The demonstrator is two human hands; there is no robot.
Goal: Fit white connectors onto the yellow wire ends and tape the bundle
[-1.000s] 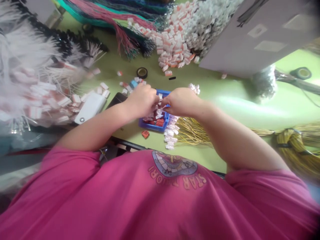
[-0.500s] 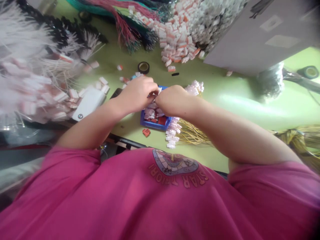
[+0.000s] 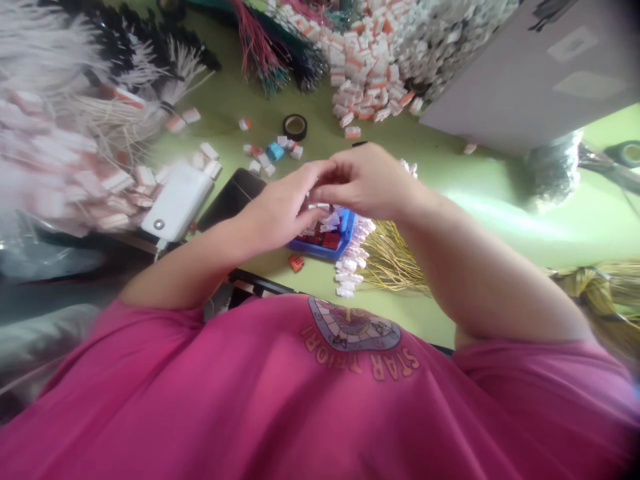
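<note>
My left hand (image 3: 287, 203) and my right hand (image 3: 367, 177) meet above a small blue tray (image 3: 345, 235). Their fingertips are drawn together, and whatever they pinch is hidden or too small to name. White connectors (image 3: 327, 220) and red pieces (image 3: 331, 240) lie in the tray, partly covered by my hands. Against the tray's right side, a row of white connectors (image 3: 351, 263) ends a bundle of yellow wires (image 3: 393, 260). An orange-red piece (image 3: 296, 263) rests on the table just in front of the tray.
A white power bank (image 3: 177, 200) with a cable and a dark phone-like slab (image 3: 233, 193) lie left. Behind are a black tape roll (image 3: 295, 127), a blue piece (image 3: 275, 151) and heaped white-orange connectors (image 3: 367, 73). A grey panel (image 3: 520, 80) stands at right.
My right hand has lifted and turned, its fingers now reaching left to my left hand. My left hand has shifted slightly down and right, uncovering the blue piece. The view has moved a little.
</note>
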